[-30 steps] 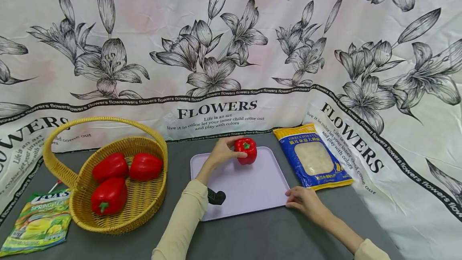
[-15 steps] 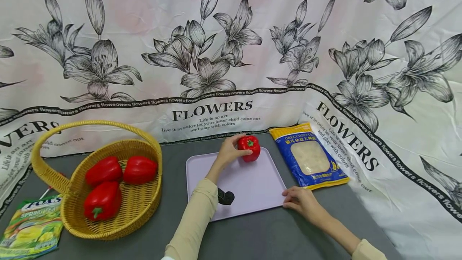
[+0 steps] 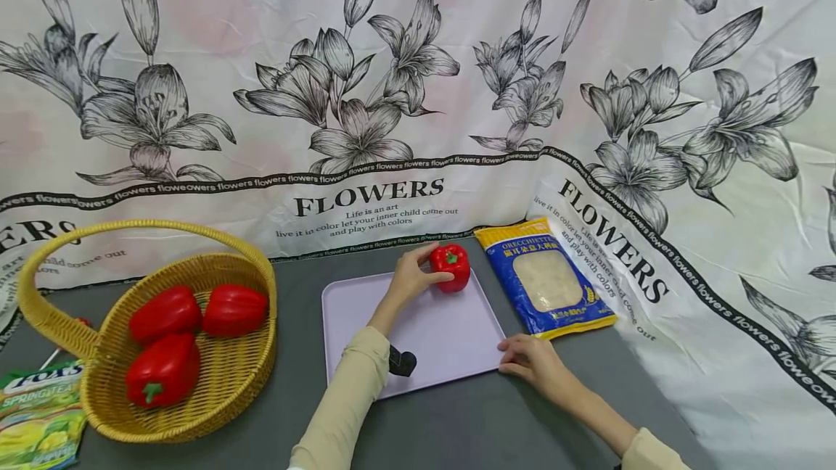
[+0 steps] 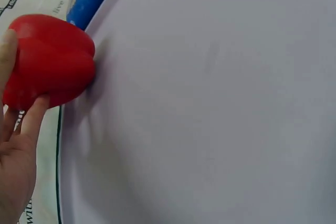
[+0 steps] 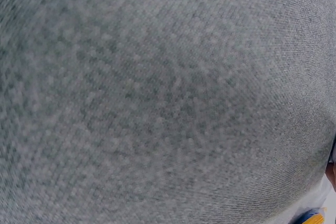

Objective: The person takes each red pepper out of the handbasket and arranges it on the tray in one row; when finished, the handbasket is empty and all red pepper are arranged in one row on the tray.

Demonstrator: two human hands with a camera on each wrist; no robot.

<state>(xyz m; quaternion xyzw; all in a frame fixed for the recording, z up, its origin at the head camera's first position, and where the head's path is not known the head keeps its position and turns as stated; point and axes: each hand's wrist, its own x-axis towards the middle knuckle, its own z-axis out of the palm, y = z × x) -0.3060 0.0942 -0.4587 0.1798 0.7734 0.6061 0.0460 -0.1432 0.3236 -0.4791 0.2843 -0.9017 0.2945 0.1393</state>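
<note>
My left hand (image 3: 410, 278) grips a glossy red bell pepper (image 3: 452, 270) with a green stem. The pepper overlaps the far right corner of a pale lilac tray (image 3: 437, 343) in the head view. Close up in the left wrist view, fingers and thumb lie around the red bell pepper (image 4: 52, 61), above the tray's rim. At the tray's near right corner, my right hand (image 3: 535, 365) holds the edge between fingers and thumb. Mostly grey tabletop (image 5: 168, 98) fills the right wrist view, with only a sliver of hand at its edge.
To the left stands a yellow wicker basket (image 3: 251, 383) with a tall handle, holding 3 red bell peppers (image 3: 163, 372). A green and yellow tea packet (image 3: 39, 419) lies beyond it. Right of the tray lies a blue and yellow orecchiette bag (image 3: 548, 281). Flowered cloth (image 3: 366, 209) hangs behind.
The left hand has carried the pepper a little right and back over the tray, toward its far right corner. The right hand stays at the tray's corner. The head view has swung right.
</note>
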